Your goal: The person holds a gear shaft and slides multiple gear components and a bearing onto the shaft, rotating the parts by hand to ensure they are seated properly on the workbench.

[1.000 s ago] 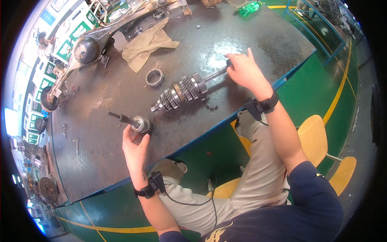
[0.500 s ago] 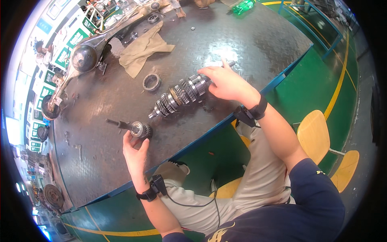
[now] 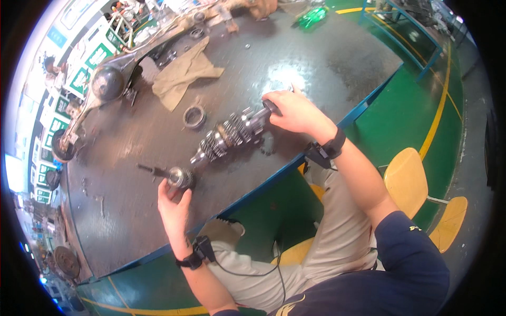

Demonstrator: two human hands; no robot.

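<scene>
A long transmission shaft stacked with metal gears (image 3: 226,136) lies slantwise on the dark steel table. My right hand (image 3: 295,111) is closed around its far right end, beside a dark collar-like part (image 3: 271,107) at the fingertips. To the left, a shorter gear shaft (image 3: 181,177) with a thin dark stem rests near the pointed end of the long one. My left hand (image 3: 174,208) holds this short gear shaft from the near side, thumb and fingers around its toothed end. A loose toothed ring (image 3: 194,117) lies behind the long shaft.
A brown cloth (image 3: 184,73) lies farther back. Along the far left runs a large axle housing (image 3: 108,83). A green plastic bottle (image 3: 313,18) lies at the far edge. The blue table edge (image 3: 269,185) passes in front of my knees; yellow stools (image 3: 406,181) stand to the right.
My right hand has shifted slightly at the shaft's end, and the dark collar-like part now shows at its fingertips. The whole view has moved a little; my left hand stays at the short gear shaft.
</scene>
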